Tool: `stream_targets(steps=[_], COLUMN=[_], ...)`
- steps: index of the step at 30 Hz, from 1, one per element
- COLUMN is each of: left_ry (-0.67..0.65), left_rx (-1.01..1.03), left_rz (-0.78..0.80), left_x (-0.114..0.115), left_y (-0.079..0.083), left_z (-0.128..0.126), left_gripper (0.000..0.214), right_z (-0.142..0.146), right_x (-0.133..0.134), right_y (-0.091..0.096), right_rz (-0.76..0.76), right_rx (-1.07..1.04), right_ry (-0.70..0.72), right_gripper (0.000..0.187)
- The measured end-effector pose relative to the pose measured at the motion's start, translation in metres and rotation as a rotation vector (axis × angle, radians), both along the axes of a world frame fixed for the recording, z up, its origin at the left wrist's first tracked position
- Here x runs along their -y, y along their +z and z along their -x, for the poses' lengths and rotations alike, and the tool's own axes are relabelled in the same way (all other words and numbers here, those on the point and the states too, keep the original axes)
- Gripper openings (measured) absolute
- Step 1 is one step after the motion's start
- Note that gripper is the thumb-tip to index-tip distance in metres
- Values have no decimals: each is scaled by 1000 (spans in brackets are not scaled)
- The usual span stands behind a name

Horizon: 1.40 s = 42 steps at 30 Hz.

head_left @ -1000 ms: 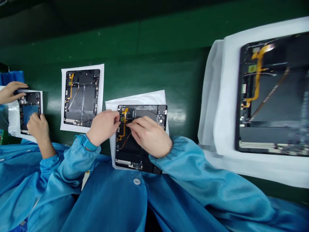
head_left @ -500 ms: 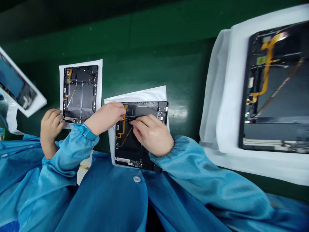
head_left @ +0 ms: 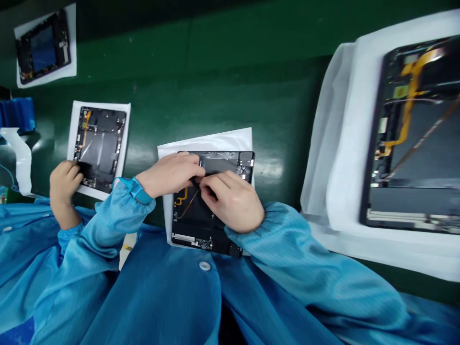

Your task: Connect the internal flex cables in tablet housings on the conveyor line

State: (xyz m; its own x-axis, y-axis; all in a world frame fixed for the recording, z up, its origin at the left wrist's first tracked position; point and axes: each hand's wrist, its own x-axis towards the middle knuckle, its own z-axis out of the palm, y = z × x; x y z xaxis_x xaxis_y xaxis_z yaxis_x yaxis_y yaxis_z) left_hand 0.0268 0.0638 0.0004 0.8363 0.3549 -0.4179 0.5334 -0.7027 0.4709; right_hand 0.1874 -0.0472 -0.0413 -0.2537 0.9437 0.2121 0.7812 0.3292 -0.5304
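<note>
An opened tablet (head_left: 201,225) lies before me with its dark inside facing up, on a white foam sheet (head_left: 206,144). A yellow flex cable and a thin brown cable (head_left: 189,204) show on its left part. My left hand (head_left: 172,173) reaches over the tablet's upper left, its fingertips closed and bent down. Close beside them, the fingers of my right hand (head_left: 233,200) are pinched together above the upper middle. The fingertips almost meet, and they hide whatever small part lies between them.
At left a co-worker's hand (head_left: 65,184) touches another opened tablet (head_left: 102,143) on white foam. A further tablet (head_left: 43,50) lies at the far left. On the right, a large opened tablet (head_left: 413,191) rests on stacked white sheets (head_left: 338,143). The bench (head_left: 223,96) is green.
My left hand has moved right across the tablet, up to my right hand, which stays almost in place. The co-worker's tablet has shifted left, and the far-left tablet has moved up and back.
</note>
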Motion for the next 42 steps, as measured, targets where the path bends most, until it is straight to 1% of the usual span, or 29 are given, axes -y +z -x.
stream_targets(steps=[3, 8, 11, 15, 20, 24, 27, 30, 36, 38, 39, 42], left_ry=[47, 155, 176, 181, 137, 121, 123, 124, 126, 126, 152, 295], left_rx=[8, 16, 32, 38, 29, 27, 13, -12, -102, -88, -75, -107], left_rz=[7, 19, 20, 12, -36, -56, -69, -93, -154, -186, -205, -292], left_x=[-1, -3, -2, 2, 5, 5, 4, 6, 12, 14, 15, 25], left_y=[-2, -2, -2, -1, -3, -8, -9, -6, 4, 7, 8, 12], left_z=[0, 7, 11, 10, 6, 5, 4, 1, -11, -7, -2, 21], left_gripper=[13, 14, 14, 11, 9, 10, 12, 14, 21, 18, 17, 15], right_z=[0, 0, -1, -2, -2, -2, -3, -4, -3, -5, -7, -12], right_x=[0, -2, -3, -4, -2, -1, -1, -1, -2, -2, -2, 0], right_y=[-2, -7, -9, -10, -7, -5, -4, -4, -7, -7, -6, -2], right_rz=[-29, -66, -75, -109, -92, -103, -114, -115, -102, -88, -83, -73], right_rx=[-25, -75, -63, 4, 87, 110, 109, 110, 97, 47, 11, -106], right_ry=[1, -9, -6, 16, 27, 29, 33, 28, 20, 13, 8, -12], right_gripper=[20, 16, 17, 17, 20, 20, 19, 18, 19, 19, 19, 19])
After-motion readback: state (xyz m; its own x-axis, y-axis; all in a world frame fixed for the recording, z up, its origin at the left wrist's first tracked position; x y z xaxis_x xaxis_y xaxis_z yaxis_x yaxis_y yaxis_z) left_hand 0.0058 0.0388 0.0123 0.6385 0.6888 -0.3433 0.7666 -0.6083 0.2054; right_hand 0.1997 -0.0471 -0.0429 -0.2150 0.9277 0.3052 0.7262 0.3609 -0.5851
